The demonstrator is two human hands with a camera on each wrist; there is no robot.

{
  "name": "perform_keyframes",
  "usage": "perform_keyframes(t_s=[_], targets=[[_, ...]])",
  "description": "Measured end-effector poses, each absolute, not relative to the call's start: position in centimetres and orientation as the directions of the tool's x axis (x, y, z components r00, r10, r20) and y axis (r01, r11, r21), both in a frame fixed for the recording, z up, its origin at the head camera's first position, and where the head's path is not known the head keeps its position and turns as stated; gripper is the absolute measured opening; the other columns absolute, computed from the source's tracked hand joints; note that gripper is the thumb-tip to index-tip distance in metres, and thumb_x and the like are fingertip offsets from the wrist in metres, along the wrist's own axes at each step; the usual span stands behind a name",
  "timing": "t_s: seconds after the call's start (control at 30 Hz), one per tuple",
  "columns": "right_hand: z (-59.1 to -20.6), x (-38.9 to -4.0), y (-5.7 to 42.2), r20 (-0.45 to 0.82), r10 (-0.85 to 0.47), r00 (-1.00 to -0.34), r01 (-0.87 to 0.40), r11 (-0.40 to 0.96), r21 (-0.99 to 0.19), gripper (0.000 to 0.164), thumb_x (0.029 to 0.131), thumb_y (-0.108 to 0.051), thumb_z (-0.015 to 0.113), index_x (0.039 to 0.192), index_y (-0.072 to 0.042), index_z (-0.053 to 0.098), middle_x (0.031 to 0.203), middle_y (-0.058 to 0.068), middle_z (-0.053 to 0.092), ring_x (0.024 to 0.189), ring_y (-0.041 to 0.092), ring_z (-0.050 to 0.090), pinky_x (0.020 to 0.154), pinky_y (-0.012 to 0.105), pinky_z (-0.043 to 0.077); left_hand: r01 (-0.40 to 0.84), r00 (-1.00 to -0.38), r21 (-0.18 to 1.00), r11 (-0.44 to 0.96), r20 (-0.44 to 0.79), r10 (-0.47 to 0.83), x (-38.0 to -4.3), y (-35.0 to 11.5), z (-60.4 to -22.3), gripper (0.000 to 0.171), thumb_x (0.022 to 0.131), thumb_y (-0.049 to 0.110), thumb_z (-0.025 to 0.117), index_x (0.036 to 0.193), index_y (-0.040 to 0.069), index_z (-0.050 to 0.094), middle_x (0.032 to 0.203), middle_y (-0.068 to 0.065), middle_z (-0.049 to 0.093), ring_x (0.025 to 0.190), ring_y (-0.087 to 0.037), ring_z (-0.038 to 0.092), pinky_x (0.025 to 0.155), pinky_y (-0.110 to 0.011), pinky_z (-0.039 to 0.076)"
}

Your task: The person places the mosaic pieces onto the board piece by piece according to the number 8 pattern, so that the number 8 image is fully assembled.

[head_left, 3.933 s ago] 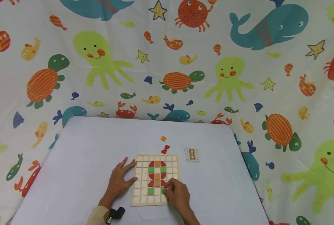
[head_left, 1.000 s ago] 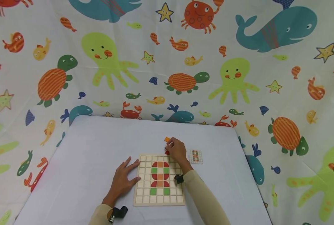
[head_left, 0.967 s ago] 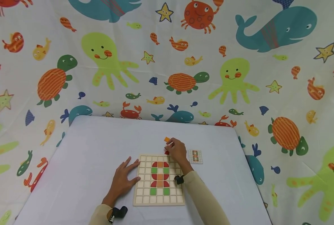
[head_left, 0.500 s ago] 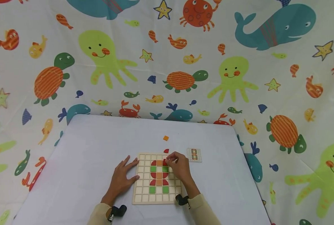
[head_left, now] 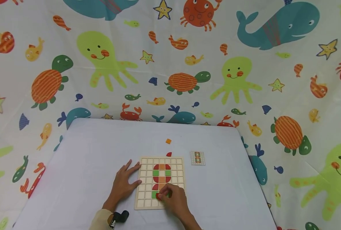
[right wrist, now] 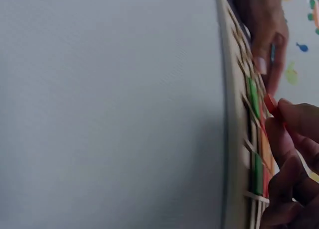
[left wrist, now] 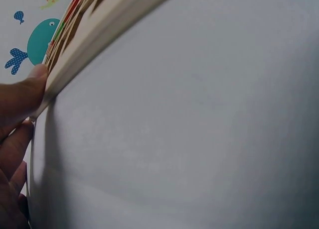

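Note:
A square wooden grid board (head_left: 141, 203) lies on the white table. In its middle columns, red, orange and green tiles form a pattern. My left hand (head_left: 122, 183) rests at the board's left edge with fingers spread; in the left wrist view its thumb (left wrist: 37, 79) touches the board's side. My right hand (head_left: 174, 198) pinches a red rounded tile (head_left: 158, 196) between thumb and fingertips, low over the lower part of the pattern. That red tile (right wrist: 271, 104) stands tilted in the right wrist view. The right hand hides some of the lower cells and most of the lower right green tile.
Beyond the board's far edge lie a red quarter-round tile (head_left: 169, 154) and an orange square tile (head_left: 168, 141). A small pattern card (head_left: 197, 158) lies to the right. A cloth printed with sea animals (head_left: 185, 57) hangs behind the table (head_left: 95, 143).
My right hand has gone to the loose tiles beyond the board, picked up one red tile and brought it back over the board's lower part. The left hand stays at the board's edge.

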State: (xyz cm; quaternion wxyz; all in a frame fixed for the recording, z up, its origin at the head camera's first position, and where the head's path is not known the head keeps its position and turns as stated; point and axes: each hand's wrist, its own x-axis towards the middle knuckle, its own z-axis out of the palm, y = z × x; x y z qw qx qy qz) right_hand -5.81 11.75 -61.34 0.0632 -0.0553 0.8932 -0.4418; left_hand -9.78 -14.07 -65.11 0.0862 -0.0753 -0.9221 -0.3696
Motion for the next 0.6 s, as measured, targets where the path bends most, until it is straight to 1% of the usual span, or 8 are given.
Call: perform_keyframes(t_s=[0.2,0.33,0.43,0.6], targets=[[-62.1,-4.1,11.1,-0.040,-0.155,-0.987,-0.076,0.672,-0.737,0.019,0.084,-0.023,0.091,0.079,-0.030,0.073,0.067,-0.023,0.067,0.064,-0.009,0.054,0.055,0.017,0.040,0.200,-0.974,0.670,0.715,0.212,0.073,-9.8,-14.0,-65.1,0.069,0.083,0.024,0.088,0.146,0.012,0.065,0.159,-0.019,0.054,0.153,-0.049,0.042,0.124,-0.070,0.030],[-62.1,-3.9,10.4,-0.020,-0.107,-0.994,-0.064,0.724,-0.686,0.022,0.081,-0.023,0.092,0.076,-0.031,0.072,0.064,-0.025,0.061,0.059,-0.009,0.047,0.049,0.018,0.036,0.197,-0.975,0.670,0.716,0.209,0.072,-9.9,-14.1,-65.4,0.069,0.083,0.025,0.089,0.146,0.013,0.065,0.160,-0.019,0.054,0.153,-0.049,0.042,0.125,-0.069,0.030],[-62.1,-3.7,9.9,-0.010,-0.087,-0.996,-0.059,0.749,-0.659,0.023,0.080,-0.025,0.093,0.075,-0.031,0.072,0.062,-0.025,0.056,0.058,-0.009,0.043,0.049,0.017,0.034,0.193,-0.976,0.670,0.717,0.204,0.072,-9.9,-14.1,-65.5,0.069,0.083,0.025,0.089,0.147,0.013,0.065,0.161,-0.020,0.052,0.153,-0.049,0.042,0.125,-0.069,0.030],[-62.2,-3.4,9.1,0.021,-0.079,-0.997,-0.075,0.779,-0.623,0.026,0.080,-0.027,0.094,0.075,-0.030,0.069,0.062,-0.024,0.052,0.059,-0.009,0.041,0.050,0.017,0.033,0.200,-0.974,0.667,0.718,0.215,0.072,-9.9,-14.1,-65.4,0.069,0.082,0.024,0.089,0.147,0.012,0.065,0.161,-0.021,0.052,0.152,-0.049,0.043,0.125,-0.069,0.031]])
